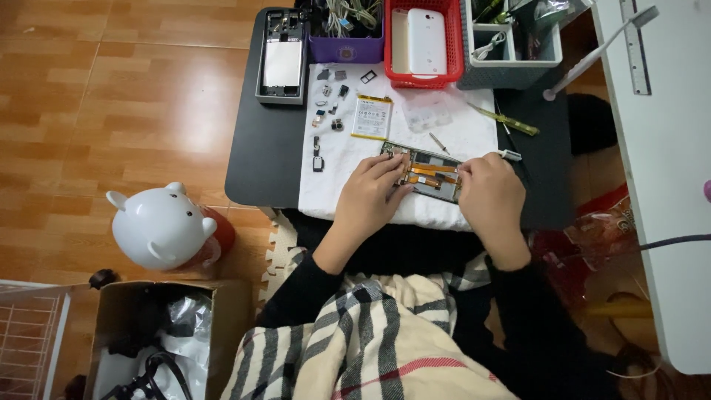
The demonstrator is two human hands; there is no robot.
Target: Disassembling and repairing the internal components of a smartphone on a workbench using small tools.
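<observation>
Warm wooden flooring fills the left of the frame, and a small black table [255, 148] stands at upper centre with a white cloth [337, 167] spread over it. On the cloth, near the middle of the frame, lies an opened phone [426, 174] with orange ribbon cables showing inside. Both hands rest on it. The left hand [368, 194] lies over its left end, fingers curled down onto the frame. The right hand [491, 194] covers its right end, fingertips bent together at the edge; I cannot tell whether they pinch anything.

Above the phone on the cloth sit a flat battery [372, 117] and a scatter of small parts [329, 100]. A phone frame [283, 55] lies at the table's upper left corner, beside a purple tray [346, 48] of cables. A red basket [453, 44] holding a white phone back [427, 41] stands next to a grey organiser [511, 70]. A white piggy-shaped pot [159, 226] sits on the floor at left, with a cardboard box [222, 304] below it.
</observation>
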